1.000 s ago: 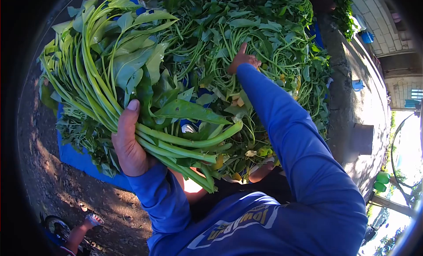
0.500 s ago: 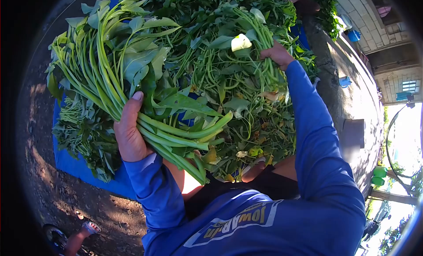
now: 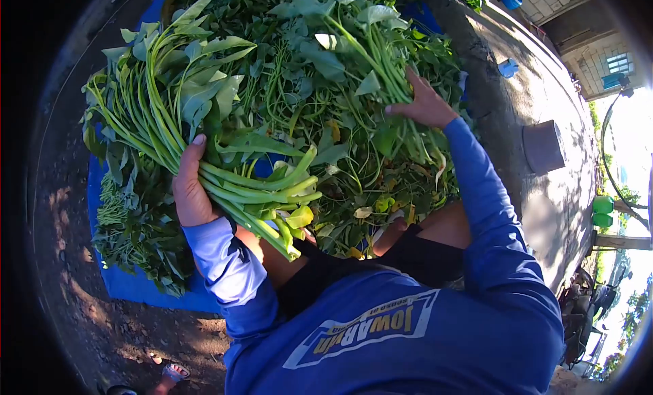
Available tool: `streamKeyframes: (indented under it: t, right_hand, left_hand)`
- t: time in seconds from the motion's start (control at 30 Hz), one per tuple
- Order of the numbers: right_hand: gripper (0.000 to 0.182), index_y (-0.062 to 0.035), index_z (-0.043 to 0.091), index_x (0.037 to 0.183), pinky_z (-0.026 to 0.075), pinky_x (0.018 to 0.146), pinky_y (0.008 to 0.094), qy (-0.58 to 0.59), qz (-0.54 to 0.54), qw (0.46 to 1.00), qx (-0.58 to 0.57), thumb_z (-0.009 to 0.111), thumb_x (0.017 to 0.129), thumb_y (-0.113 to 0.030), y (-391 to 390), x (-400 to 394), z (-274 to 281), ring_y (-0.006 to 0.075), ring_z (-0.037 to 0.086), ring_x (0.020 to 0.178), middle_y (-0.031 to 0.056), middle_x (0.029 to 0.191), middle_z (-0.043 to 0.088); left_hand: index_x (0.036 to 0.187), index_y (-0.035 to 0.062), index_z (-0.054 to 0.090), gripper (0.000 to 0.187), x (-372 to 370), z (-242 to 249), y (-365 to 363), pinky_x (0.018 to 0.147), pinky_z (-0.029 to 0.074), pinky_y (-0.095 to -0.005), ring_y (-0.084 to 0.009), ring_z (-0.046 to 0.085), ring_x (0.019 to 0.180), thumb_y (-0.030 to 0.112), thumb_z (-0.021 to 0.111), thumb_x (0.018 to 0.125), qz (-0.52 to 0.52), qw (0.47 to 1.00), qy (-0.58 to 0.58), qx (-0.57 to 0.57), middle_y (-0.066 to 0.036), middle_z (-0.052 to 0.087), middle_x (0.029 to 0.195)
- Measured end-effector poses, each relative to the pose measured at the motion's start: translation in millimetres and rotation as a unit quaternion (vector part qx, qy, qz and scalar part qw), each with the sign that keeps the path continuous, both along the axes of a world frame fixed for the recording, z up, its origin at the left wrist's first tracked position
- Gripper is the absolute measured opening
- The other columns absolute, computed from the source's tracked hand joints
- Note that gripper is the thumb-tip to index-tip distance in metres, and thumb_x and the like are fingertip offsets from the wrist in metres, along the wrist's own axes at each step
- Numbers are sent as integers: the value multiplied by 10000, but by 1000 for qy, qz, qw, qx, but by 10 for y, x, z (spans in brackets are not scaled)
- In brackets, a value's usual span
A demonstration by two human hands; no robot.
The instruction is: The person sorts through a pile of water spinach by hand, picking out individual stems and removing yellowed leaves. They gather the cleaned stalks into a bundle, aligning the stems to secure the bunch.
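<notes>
Long-stemmed leafy bundle (image 3: 160, 119) is in the left hand (image 3: 194, 184), above the left part of the pile of greens (image 3: 364, 160); left fingers clamped around its stems. Right hand (image 3: 428, 106) is at a smaller bunch (image 3: 382, 65) over the pile; cannot tell whether its fingers grip. Blue sheet (image 3: 153, 292) underlies the pile. Left of pile: sun-flecked, stony dirt ground (image 3: 75, 255). Right of pile: concrete ledge (image 3: 488, 75), then a grey block (image 3: 544, 148); farther off, a block wall (image 3: 586, 67).
</notes>
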State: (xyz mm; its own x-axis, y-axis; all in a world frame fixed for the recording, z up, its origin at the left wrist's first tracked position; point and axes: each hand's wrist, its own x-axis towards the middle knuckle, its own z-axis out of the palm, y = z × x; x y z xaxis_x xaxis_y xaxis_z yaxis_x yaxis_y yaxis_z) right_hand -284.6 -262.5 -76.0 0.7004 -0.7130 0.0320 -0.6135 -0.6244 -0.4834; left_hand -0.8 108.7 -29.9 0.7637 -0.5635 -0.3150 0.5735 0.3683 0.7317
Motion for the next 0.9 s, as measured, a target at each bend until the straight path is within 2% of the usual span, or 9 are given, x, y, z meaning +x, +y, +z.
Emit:
streamKeyframes:
  t: [0.03, 0.13, 0.23, 0.37, 0.47, 0.57, 0.67, 0.77, 0.9]
  right_hand:
    - [936, 23, 464, 1534, 471, 1106, 442, -11, 0, 998, -63, 849, 765, -347, 75, -46, -293, 336, 595, 1311, 234, 1415, 615]
    - [705, -11, 611, 1413, 463, 1103, 488, 13, -25, 999, 41, 797, 836, -371, 428, -227, -1094, 392, 579, 1301, 222, 1371, 632]
    - [460, -28, 702, 1266, 464, 1091, 495, -94, -24, 993, -65, 727, 888, -289, 822, -248, -1068, 410, 582, 1254, 208, 1314, 647]
    - [346, -33, 711, 1180, 486, 1041, 492, -78, -54, 991, -93, 708, 890, -222, 874, -201, -796, 387, 610, 1185, 175, 1239, 658]
    - [288, -54, 719, 1134, 479, 1032, 503, -127, -63, 978, -154, 699, 900, -220, 1125, -147, -554, 373, 616, 1156, 149, 1171, 653]
    - [276, -49, 718, 1130, 512, 977, 501, -47, 44, 979, -195, 725, 917, -224, 1298, -71, -599, 375, 638, 1089, 152, 1143, 645]
    - [211, -74, 718, 1071, 501, 969, 510, 28, -1, 977, -213, 671, 915, -207, 1353, -38, -680, 363, 619, 1141, 133, 1130, 642]
    - [196, -66, 717, 1026, 516, 931, 503, 43, -14, 974, -221, 657, 918, -219, 1333, -34, -644, 371, 639, 1097, 144, 1092, 662]
    - [270, -36, 743, 1086, 536, 897, 481, -55, -45, 992, -101, 668, 940, -250, 1216, 29, -397, 377, 685, 977, 159, 1024, 731]
  left_hand:
    - [1235, -25, 688, 337, -46, 46, -32, 851, 634, -390, -257, 762, 934, 175, 710, 965, -5, 1000, 4, -3, -149, 767, 1108]
    - [1194, -38, 703, 323, -97, 125, 16, 827, 637, -382, -251, 765, 889, 183, 712, 958, -21, 1000, 2, -7, -155, 772, 1064]
    - [1170, -38, 715, 312, -156, 235, 98, 829, 636, -378, -249, 765, 892, 177, 725, 944, -37, 999, -4, 7, -153, 772, 1060]
    - [1250, 0, 686, 366, -101, 177, 154, 905, 618, -390, -255, 748, 985, 174, 756, 937, -36, 998, -36, 24, -132, 758, 1156]
    - [1251, -4, 684, 385, -33, 159, 234, 902, 617, -391, -256, 747, 979, 182, 770, 925, -50, 997, -36, 44, -132, 758, 1151]
    - [1185, -5, 712, 341, -81, 232, 302, 887, 616, -379, -246, 747, 949, 186, 784, 912, -53, 996, -62, 47, -125, 762, 1106]
    - [1139, -11, 727, 301, -182, 222, 301, 846, 622, -370, -238, 750, 910, 169, 788, 906, -60, 994, -84, 43, -124, 763, 1064]
    - [1145, -16, 720, 295, -189, 161, 245, 810, 632, -372, -241, 754, 873, 133, 786, 899, -54, 993, -101, 30, -131, 763, 1057]
    - [1128, -4, 720, 262, -18, -21, 192, 783, 640, -371, -241, 755, 849, 102, 779, 896, -65, 995, -76, 25, -126, 762, 1028]
